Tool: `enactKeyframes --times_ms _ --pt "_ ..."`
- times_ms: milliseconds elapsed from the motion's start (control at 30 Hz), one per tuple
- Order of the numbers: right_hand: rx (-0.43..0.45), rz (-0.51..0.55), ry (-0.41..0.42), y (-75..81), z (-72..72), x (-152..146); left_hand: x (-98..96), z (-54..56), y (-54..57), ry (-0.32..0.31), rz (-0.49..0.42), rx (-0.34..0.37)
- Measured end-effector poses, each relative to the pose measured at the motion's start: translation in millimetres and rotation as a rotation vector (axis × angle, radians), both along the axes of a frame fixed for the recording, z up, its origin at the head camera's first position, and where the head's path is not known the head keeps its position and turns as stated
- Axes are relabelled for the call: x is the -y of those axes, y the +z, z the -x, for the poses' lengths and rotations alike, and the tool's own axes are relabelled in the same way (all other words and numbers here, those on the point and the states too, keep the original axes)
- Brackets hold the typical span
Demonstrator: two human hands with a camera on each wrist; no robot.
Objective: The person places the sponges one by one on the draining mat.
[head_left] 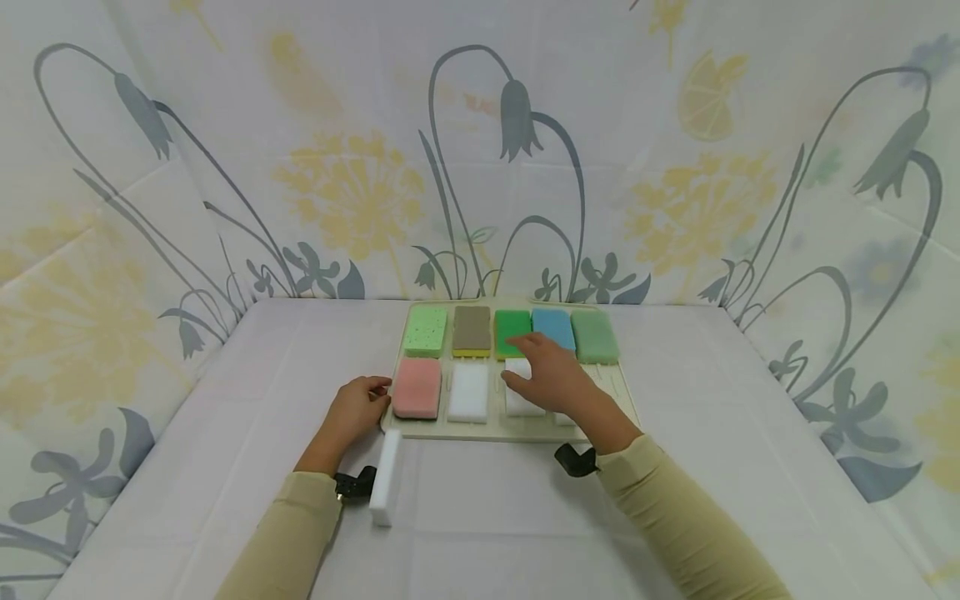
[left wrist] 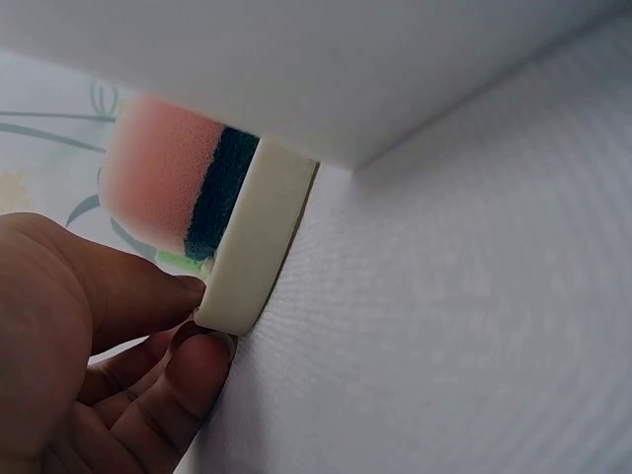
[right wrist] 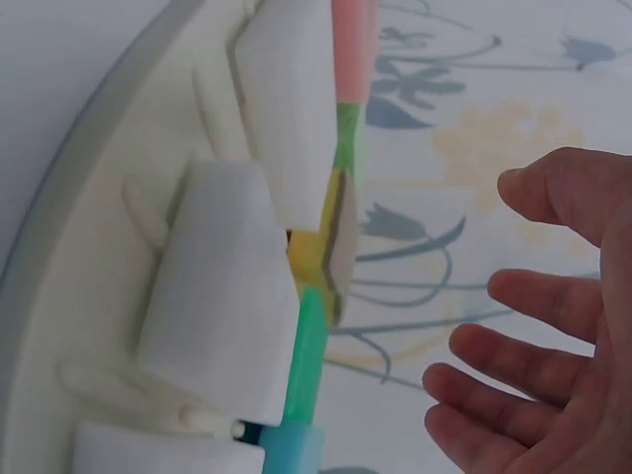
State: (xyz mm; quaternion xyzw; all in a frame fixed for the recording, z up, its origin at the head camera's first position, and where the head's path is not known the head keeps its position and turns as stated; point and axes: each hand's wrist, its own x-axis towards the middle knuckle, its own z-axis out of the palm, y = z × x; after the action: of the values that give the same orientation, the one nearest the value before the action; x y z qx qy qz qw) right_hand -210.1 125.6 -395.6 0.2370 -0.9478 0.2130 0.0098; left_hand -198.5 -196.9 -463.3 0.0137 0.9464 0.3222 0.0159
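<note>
At the left edge of a cream tray (head_left: 480,430), my left hand (head_left: 354,411) pinches the rim between thumb and fingers; the left wrist view shows the thumb above the rim (left wrist: 259,237) and fingers below. Beside that hand, a pink sponge (head_left: 417,388) with a dark blue scouring layer sits on the tray. My right hand (head_left: 553,373) hovers over the tray's right half, its fingers spread and nothing in them. Under it are a white sponge block (head_left: 522,403) and another, mostly hidden, white block (head_left: 562,419). A third white block (head_left: 468,393) lies between the pink sponge and that hand.
Along the tray's back row are a speckled light green sponge (head_left: 425,332), a brown-and-yellow one (head_left: 471,331), a green one (head_left: 512,327), a blue one (head_left: 553,327) and a pale green one (head_left: 596,337). A white block (head_left: 386,479) stands on edge near the left wrist.
</note>
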Motion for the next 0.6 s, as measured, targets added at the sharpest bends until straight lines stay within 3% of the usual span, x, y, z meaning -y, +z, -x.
enactKeyframes --times_ms 600 --pt "0.072 0.05 0.071 -14.3 -25.7 39 -0.4 -1.2 0.1 -0.001 0.007 -0.007"
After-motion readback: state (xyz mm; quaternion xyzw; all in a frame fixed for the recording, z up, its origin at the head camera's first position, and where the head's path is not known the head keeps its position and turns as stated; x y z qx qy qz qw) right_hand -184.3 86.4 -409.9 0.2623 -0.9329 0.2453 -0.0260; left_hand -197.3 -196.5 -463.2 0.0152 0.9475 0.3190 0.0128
